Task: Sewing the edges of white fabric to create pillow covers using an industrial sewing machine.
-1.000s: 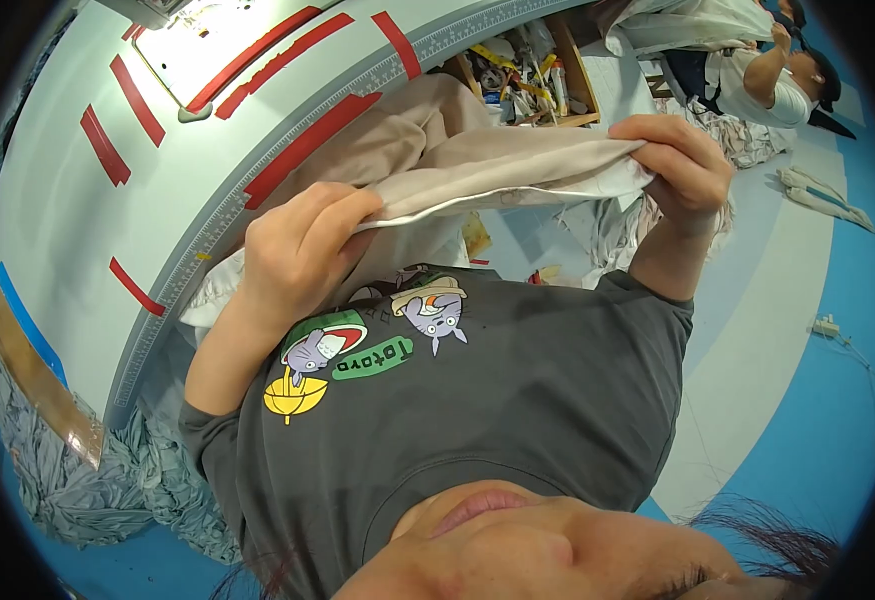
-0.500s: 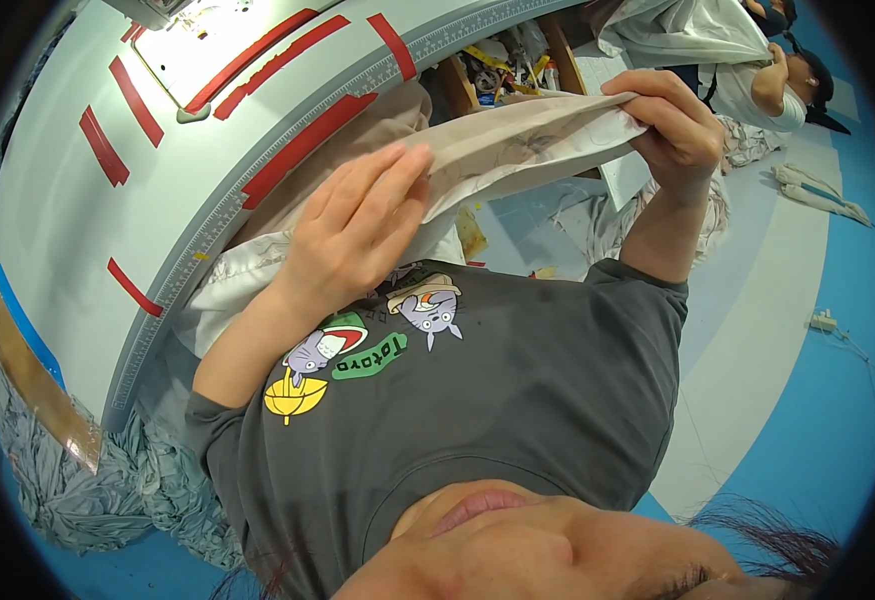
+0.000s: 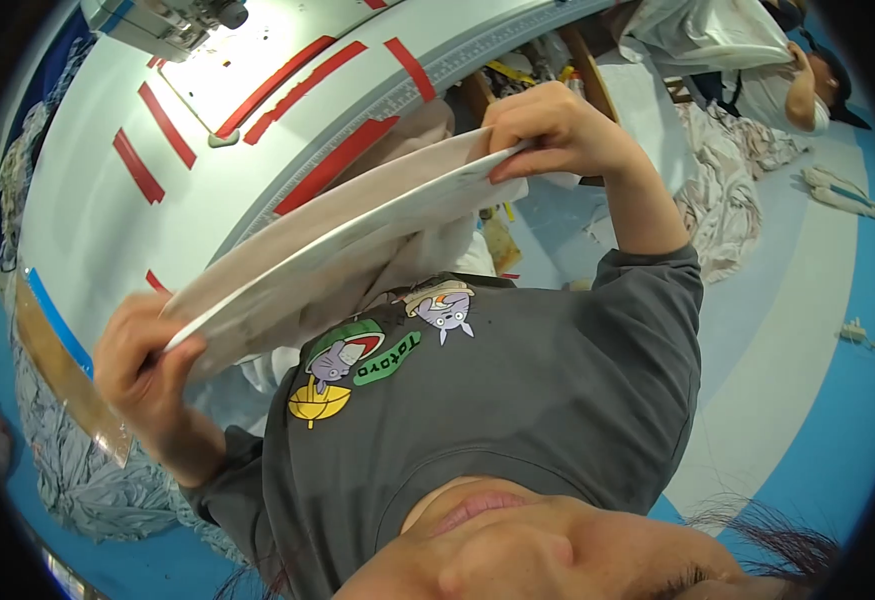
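Note:
A strip of pale beige and white fabric [image 3: 347, 222] is stretched between my two hands, in front of my chest and along the table's near edge. Its folded edge runs taut from one hand to the other. My left hand [image 3: 147, 365] pinches the left end, thumb against curled fingers. At the far right end, my right hand [image 3: 562, 130] is closed on the same edge, its thumb underneath. More of the cloth hangs in loose folds below the strip, partly hidden by it.
A sewing machine [image 3: 172, 25] stands on the white table [image 3: 67, 235], marked with red tape strips [image 3: 137, 165] and an edge ruler [image 3: 457, 65]. Beyond my right hand are an open drawer [image 3: 527, 70], fabric on the floor [image 3: 722, 185] and another person [image 3: 792, 95]. Bluish fabric [image 3: 97, 485] lies at left.
My left hand has gone from lying flat on the cloth to gripping its left end, farther left and lower. My right hand has shifted left, and the edge is now straight.

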Available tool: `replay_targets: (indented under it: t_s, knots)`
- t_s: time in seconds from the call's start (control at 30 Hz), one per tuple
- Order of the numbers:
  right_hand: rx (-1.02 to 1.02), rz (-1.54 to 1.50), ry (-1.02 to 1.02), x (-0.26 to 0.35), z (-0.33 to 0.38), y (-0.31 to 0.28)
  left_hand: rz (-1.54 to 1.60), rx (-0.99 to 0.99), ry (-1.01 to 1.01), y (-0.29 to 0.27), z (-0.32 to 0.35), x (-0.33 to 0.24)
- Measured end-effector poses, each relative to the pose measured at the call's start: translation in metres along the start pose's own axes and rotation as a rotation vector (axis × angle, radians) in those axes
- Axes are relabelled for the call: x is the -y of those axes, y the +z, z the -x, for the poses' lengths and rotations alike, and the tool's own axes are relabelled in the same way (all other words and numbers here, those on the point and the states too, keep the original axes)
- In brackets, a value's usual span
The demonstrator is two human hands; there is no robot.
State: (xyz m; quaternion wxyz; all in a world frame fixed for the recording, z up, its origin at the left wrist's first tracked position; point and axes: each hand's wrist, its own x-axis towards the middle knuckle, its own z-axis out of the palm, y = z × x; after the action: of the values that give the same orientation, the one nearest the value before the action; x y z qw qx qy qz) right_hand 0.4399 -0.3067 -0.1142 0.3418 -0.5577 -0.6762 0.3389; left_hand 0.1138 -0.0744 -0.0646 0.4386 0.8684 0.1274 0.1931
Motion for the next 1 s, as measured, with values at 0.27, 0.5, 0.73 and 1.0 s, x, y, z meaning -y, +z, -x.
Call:
replay_targets:
  t_s: [0.27, 0.5, 0.73, 1.0]
  knots:
    - [-0.047, 0.059, 0.141, -0.041, -0.051, 0.011, -0.107, -0.246, -0.416, -0.034, 0.032, 0.08]
    - [-0.208, 0.077, 0.326, -0.052, -0.041, 0.002, -0.075, -0.238, -0.525, -0.031, 0.053, 0.146]
    - [-0.443, 0.055, 0.318, -0.039, -0.012, 0.005, -0.053, -0.234, -0.537, -0.033, 0.068, 0.137]
    - [-0.587, -0.069, 0.405, -0.045, 0.009, -0.013, 0.036, -0.173, -0.502, -0.033, 0.062, 0.125]
